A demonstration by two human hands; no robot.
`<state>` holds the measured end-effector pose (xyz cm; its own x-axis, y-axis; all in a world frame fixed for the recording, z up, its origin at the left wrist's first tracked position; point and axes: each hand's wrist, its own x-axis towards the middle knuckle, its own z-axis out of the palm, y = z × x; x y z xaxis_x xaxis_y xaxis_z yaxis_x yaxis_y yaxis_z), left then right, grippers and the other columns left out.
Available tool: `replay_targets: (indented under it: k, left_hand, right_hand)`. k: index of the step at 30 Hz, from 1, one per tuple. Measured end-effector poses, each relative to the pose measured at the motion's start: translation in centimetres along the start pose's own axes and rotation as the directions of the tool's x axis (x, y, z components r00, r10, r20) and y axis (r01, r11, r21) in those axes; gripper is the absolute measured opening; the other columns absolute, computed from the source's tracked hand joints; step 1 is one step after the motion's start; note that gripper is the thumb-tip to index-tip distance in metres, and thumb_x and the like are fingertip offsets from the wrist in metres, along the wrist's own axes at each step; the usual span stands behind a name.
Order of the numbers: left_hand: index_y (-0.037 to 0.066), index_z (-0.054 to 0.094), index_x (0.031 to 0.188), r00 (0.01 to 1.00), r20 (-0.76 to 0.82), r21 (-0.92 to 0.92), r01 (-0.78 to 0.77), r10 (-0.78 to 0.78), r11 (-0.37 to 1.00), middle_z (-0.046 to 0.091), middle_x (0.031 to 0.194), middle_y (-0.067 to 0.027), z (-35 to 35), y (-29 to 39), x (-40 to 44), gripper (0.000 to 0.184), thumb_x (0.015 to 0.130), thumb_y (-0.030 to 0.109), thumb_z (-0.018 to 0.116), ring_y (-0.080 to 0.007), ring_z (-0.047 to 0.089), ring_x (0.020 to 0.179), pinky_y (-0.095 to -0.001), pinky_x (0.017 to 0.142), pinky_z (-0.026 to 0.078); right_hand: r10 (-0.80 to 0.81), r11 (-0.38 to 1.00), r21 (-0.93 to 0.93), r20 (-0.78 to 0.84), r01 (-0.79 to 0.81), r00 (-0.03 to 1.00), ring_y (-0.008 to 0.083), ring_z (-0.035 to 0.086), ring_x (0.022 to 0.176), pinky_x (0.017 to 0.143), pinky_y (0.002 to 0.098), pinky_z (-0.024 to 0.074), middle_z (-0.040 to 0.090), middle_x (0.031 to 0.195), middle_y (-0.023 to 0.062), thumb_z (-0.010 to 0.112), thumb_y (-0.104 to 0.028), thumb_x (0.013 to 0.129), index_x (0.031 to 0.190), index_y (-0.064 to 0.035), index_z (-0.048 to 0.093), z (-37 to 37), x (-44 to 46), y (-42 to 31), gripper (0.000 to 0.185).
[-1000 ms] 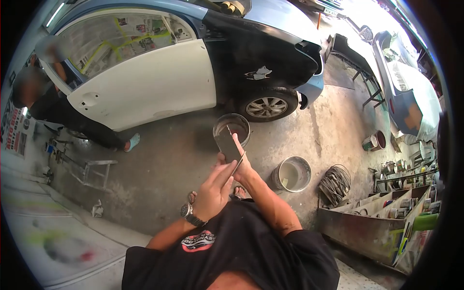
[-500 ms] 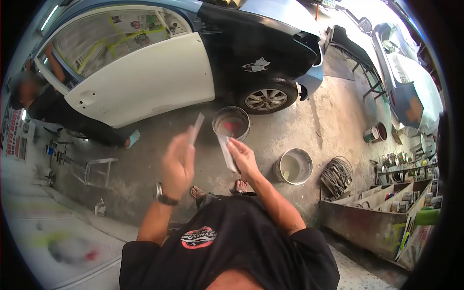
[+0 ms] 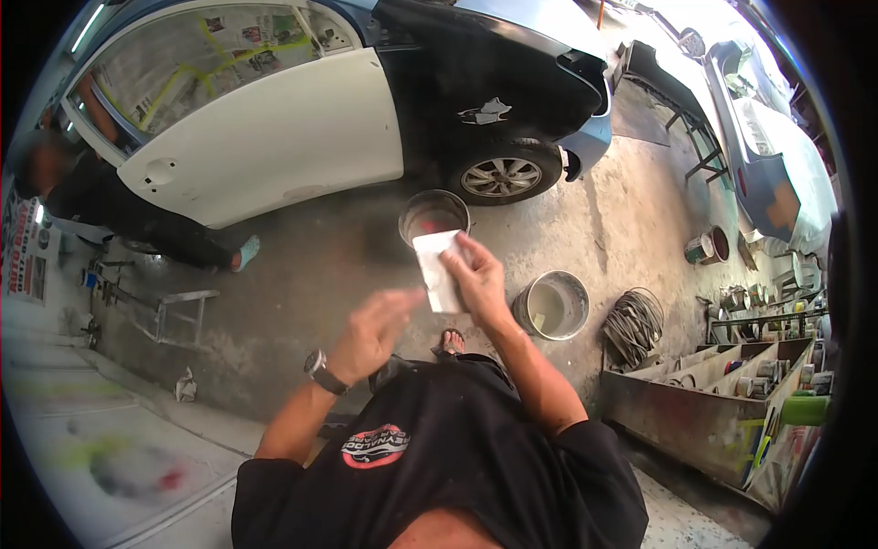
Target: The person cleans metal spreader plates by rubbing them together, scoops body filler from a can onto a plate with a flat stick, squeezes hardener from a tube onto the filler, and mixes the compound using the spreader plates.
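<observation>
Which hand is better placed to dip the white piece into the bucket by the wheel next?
Probably the right hand: it grips the white piece, whose top edge overlaps the bucket in view. The left hand, blurred, sits farther away.

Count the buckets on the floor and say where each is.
3: the dark bucket, partly behind the white sheet; the grey bucket, beside the right hand; the printed bucket, farther right. More may be hidden in the clutter.
</observation>
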<state>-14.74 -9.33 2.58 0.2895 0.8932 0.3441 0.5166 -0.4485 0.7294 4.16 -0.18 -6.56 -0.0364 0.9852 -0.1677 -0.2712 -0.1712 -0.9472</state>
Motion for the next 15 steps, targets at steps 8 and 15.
replay_targets:
  k: [8, 15]
  left_hand:
    - [0.003, 0.064, 0.127, 0.93, 0.009, -0.174, 0.363, -0.367, 0.915, 0.07, 0.109, -0.0133, 1.1, -1.4, -2.7, 0.03, 0.104, 0.02, 0.055, -0.0207, 0.066, 0.086, -0.0342, 0.076, 0.054]
    - [0.002, 0.065, 0.118, 0.508, -0.078, -0.955, 0.21, -0.858, 0.211, 0.071, 0.11, -0.0073, 1.5, -3.9, -1.6, 0.031, 0.102, 0.027, 0.062, -0.0171, 0.069, 0.094, -0.0337, 0.081, 0.057]
  right_hand:
    - [0.018, 0.969, 0.245, -0.13, 0.015, 0.991, 0.0104, 0.064, 0.086, 0.074, 0.0275, 0.0534, 0.068, 0.103, 0.005, 0.065, -0.019, 0.1, 0.118, -0.0006, 0.06, -4.6, 1.9, -0.8, 0.027]
    - [0.116, 0.937, 0.338, -0.054, -0.091, 0.992, 0.0059, 0.059, 0.08, 0.068, 0.026, 0.05, 0.067, 0.094, -0.0001, 0.061, -0.023, 0.103, 0.11, -0.003, 0.065, -3.2, -0.7, -3.8, 0.022]
